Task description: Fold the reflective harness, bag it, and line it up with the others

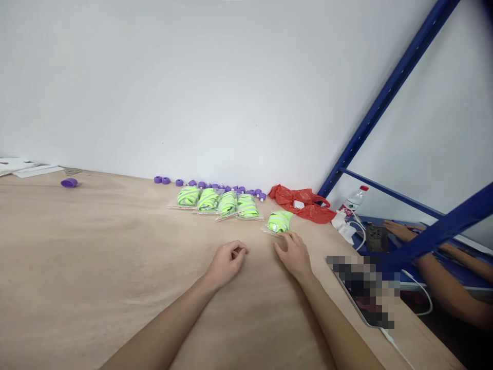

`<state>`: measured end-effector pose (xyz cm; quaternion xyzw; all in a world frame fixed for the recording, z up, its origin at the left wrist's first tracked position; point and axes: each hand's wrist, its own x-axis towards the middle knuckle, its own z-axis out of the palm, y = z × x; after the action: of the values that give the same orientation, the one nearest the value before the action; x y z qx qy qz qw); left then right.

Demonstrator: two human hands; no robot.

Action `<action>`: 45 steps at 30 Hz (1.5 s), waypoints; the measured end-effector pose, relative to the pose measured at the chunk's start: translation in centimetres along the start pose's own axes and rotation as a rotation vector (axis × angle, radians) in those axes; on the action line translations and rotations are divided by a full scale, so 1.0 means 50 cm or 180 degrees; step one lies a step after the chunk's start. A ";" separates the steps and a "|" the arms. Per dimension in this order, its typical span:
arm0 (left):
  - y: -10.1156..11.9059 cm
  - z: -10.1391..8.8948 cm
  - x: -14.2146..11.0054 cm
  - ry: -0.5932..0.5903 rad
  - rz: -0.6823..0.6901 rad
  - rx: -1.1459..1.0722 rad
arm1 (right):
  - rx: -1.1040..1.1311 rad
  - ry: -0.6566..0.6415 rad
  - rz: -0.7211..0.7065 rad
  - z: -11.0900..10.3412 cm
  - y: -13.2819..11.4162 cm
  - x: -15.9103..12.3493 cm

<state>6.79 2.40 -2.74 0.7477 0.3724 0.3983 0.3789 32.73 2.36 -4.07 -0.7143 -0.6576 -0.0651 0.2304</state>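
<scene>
My left hand point(227, 262) rests on the table point(115, 277) with its fingers curled in toward the thumb, and nothing shows in it. To its right lies my right hand point(295, 255), thumb and fingers apart. Its fingertips are at the near edge of a clear bag holding a coiled neon-yellow reflective strap point(279, 222); whether they touch it I cannot tell. Farther back and to the left, several similar bagged straps point(227, 203) lie side by side. Behind them runs a row of small purple pieces point(202, 185), some with white parts.
A red plastic bag point(304, 203) with a small white block lies at the back right. Beyond it stand a bottle point(356, 199) and a blue metal frame point(370, 118). A cabled tablet point(356, 293) sits at right. Another person's arms point(442, 277) show past the frame. A purple cup point(69, 183) is at left.
</scene>
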 end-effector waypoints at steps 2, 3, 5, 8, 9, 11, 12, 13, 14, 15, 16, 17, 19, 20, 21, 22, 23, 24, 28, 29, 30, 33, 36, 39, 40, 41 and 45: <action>-0.004 -0.002 0.006 -0.0090 0.0198 0.0206 | -0.0037 -0.0144 0.0051 0.005 0.006 0.009; -0.007 -0.003 0.010 -0.0152 0.0332 0.0323 | -0.0055 -0.0187 0.0049 0.008 0.009 0.014; -0.013 -0.005 0.020 -0.0295 0.0636 0.0567 | -0.0101 -0.0255 0.0024 0.015 0.014 0.029; -0.024 -0.008 0.037 -0.0449 0.0994 0.0904 | -0.0181 -0.0346 0.0014 0.028 0.020 0.054; -0.028 -0.009 0.042 -0.0462 0.1057 0.1004 | -0.0200 -0.0368 0.0021 0.033 0.022 0.062; -0.035 -0.010 0.050 -0.0444 0.1118 0.1183 | -0.0227 -0.0407 0.0052 0.044 0.026 0.073; -0.037 -0.010 0.053 -0.0430 0.1128 0.1258 | -0.0232 -0.0415 0.0068 0.049 0.029 0.076; -0.040 -0.011 0.056 -0.0418 0.1131 0.1323 | -0.0224 -0.0394 0.0061 0.053 0.031 0.078; -0.042 -0.011 0.058 -0.0410 0.1129 0.1379 | -0.0198 -0.0339 0.0015 0.055 0.034 0.079; -0.045 -0.012 0.061 -0.0403 0.1122 0.1428 | -0.0155 -0.0243 -0.0059 0.055 0.036 0.079; -0.047 -0.014 0.063 -0.0391 0.1109 0.1469 | -0.0104 -0.0105 -0.0140 0.053 0.037 0.078; -0.050 -0.017 0.066 -0.0375 0.1092 0.1506 | -0.0060 0.0060 -0.0209 0.051 0.037 0.077; -0.056 -0.025 0.074 -0.0325 0.1048 0.1565 | -0.0027 0.0345 -0.0256 0.042 0.033 0.074; -0.060 -0.031 0.079 -0.0292 0.1021 0.1591 | -0.0044 0.0432 -0.0233 0.037 0.030 0.072; -0.064 -0.036 0.083 -0.0258 0.0993 0.1613 | -0.0070 0.0479 -0.0202 0.033 0.026 0.070; -0.068 -0.042 0.088 -0.0224 0.0963 0.1632 | -0.0095 0.0489 -0.0177 0.029 0.021 0.067; -0.071 -0.047 0.092 -0.0194 0.0930 0.1649 | -0.0115 0.0474 -0.0155 0.026 0.017 0.063; -0.074 -0.052 0.096 -0.0170 0.0894 0.1666 | -0.0128 0.0443 -0.0133 0.024 0.013 0.060; -0.082 -0.061 0.105 -0.0179 0.0759 0.1754 | -0.0154 0.0158 -0.0087 0.020 -0.001 0.043; -0.082 -0.062 0.105 -0.0202 0.0733 0.1774 | -0.0161 0.0061 -0.0089 0.019 -0.004 0.040; -0.083 -0.061 0.105 -0.0227 0.0710 0.1788 | -0.0169 -0.0026 -0.0092 0.018 -0.007 0.038; -0.081 -0.059 0.100 -0.0321 0.0655 0.1800 | -0.0197 -0.0181 -0.0108 0.014 -0.018 0.033; -0.080 -0.058 0.089 -0.0473 0.0636 0.1820 | -0.0191 -0.0262 -0.0142 0.008 -0.027 0.025; -0.080 -0.058 0.079 -0.0672 0.0630 0.1867 | -0.0118 -0.0393 -0.0193 0.004 -0.035 0.009; -0.081 -0.058 0.077 -0.0739 0.0615 0.1886 | -0.0108 -0.0493 -0.0194 0.002 -0.038 0.003; -0.082 -0.059 0.075 -0.0802 0.0593 0.1906 | -0.0115 -0.0638 -0.0185 0.000 -0.042 -0.002; -0.084 -0.061 0.075 -0.1017 0.0492 0.2000 | -0.0242 -0.1454 -0.0127 -0.012 -0.054 -0.009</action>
<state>4.55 8.26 -4.01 0.9065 0.3551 0.1699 0.1527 30.18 1.78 -3.05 -0.7056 -0.7037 0.0689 0.0472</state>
